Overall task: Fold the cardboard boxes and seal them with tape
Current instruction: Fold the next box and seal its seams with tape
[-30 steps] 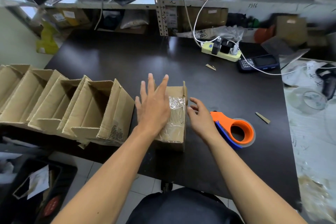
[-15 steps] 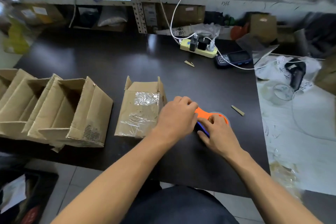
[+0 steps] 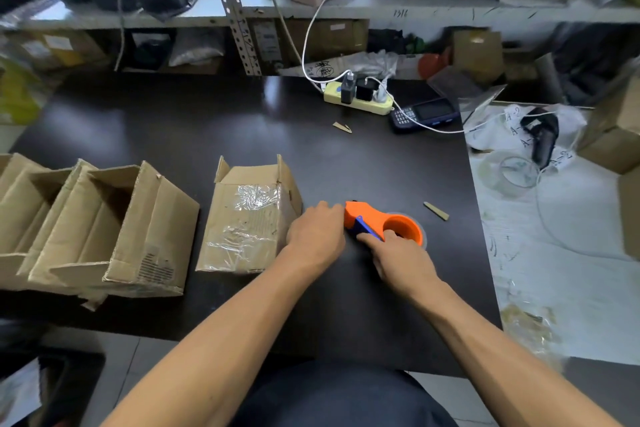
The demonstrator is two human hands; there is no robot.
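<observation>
Orange plastic marks the tape dispenser (image 3: 382, 224), lying on the dark table (image 3: 214, 121) at about 3 o'clock from the taped box (image 3: 247, 218). Both hands are on it: the right hand (image 3: 403, 258) grips the blue handle with its fingers curled round it, and the left hand (image 3: 317, 236) has curled fingers at the dispenser's nose, seemingly picking at the tape end, though I cannot tell whether it pinches any tape.

The step in hand looks like readying tape for another seam. The next move calls for a freed tape end, then carrying the dispenser over to the box.

The taped box lies closed side up, crinkled clear tape across it, its far flaps standing. At its 9 o'clock a row of folded boxes (image 3: 114, 229) lies tipped over, their open mouths showing nothing inside.
</observation>
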